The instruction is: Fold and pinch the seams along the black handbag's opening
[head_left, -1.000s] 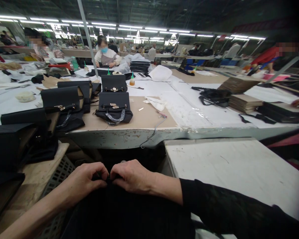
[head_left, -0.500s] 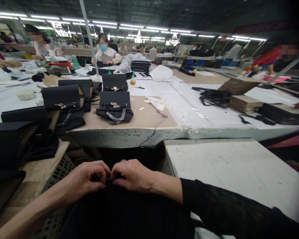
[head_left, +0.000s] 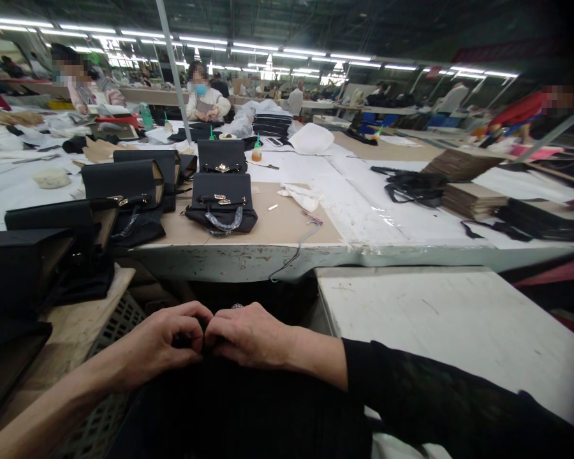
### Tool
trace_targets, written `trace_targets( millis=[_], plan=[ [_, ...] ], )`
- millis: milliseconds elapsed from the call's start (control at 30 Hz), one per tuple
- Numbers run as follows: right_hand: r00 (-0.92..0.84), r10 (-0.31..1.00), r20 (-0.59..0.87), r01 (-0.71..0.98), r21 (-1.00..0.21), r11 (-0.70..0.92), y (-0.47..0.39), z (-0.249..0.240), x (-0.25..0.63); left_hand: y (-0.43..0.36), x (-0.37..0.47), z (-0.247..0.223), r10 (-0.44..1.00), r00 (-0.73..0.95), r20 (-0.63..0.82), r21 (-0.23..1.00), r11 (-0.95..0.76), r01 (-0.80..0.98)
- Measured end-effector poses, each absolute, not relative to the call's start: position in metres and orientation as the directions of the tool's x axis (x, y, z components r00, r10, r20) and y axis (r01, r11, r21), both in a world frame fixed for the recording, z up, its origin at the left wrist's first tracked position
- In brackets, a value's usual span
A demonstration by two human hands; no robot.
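My left hand (head_left: 175, 338) and my right hand (head_left: 249, 336) meet low in the middle of the view, fingertips pinched together above a dark mass at my lap. What the fingers hold is too dark and small to make out. Beyond them, on the table (head_left: 239, 262), a black handbag (head_left: 221, 194) with a gold clasp and a plastic-wrapped handle stands upright. Another black bag (head_left: 220, 155) is just behind it. More black bags (head_left: 119, 185) stand in a row to the left.
A white side table (head_left: 440, 319) lies at the right. Stacked brown boards (head_left: 473, 199) and black straps (head_left: 414, 187) rest on the far right. At the left is a wooden board (head_left: 83, 319) over a plastic crate (head_left: 119, 322). Several people work farther back.
My right hand has shifted slightly left, closer to my left hand. The masked person across the table has brought their hands together.
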State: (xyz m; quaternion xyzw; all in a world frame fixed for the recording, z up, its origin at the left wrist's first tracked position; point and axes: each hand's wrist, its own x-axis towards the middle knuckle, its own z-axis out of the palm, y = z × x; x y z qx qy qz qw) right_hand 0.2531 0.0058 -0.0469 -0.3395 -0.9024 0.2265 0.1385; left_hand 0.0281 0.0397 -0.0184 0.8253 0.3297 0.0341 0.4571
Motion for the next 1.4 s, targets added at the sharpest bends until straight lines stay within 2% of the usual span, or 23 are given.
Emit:
trace_targets(
  millis=[233, 333, 867, 1200, 1300, 1400],
  plan=[
    [-0.697, 0.713, 0.081, 0.488, -0.674, 0.554, 0.012, -0.053, 0.252, 0.040, 0.026, -0.021, 0.603, 0.770, -0.206, 0.771, -0.385, 0.508],
    [-0.679, 0.730, 0.085, 0.473, -0.710, 0.522, 0.013, -0.055, 0.254, 0.040, 0.025, -0.021, 0.621, 0.752, -0.222, 0.768, -0.363, 0.527],
    [-0.663, 0.738, 0.126, 0.441, -0.731, 0.520, 0.013, -0.058, 0.255, 0.041, 0.030, -0.026, 0.624, 0.750, -0.219, 0.798, -0.329, 0.506],
    [-0.641, 0.762, 0.086, 0.473, -0.738, 0.482, 0.012, -0.054, 0.254, 0.039, 0.037, -0.024, 0.616, 0.762, -0.199, 0.703, -0.452, 0.549],
    [-0.613, 0.787, 0.064, 0.494, -0.746, 0.445, 0.010, -0.054, 0.253, 0.039, 0.038, -0.023, 0.610, 0.766, -0.206, 0.705, -0.451, 0.548],
    [-0.549, 0.836, -0.002, 0.519, -0.785, 0.339, 0.010, -0.053, 0.253, 0.039, 0.037, -0.023, 0.626, 0.744, -0.232, 0.693, -0.430, 0.578]
  ],
)
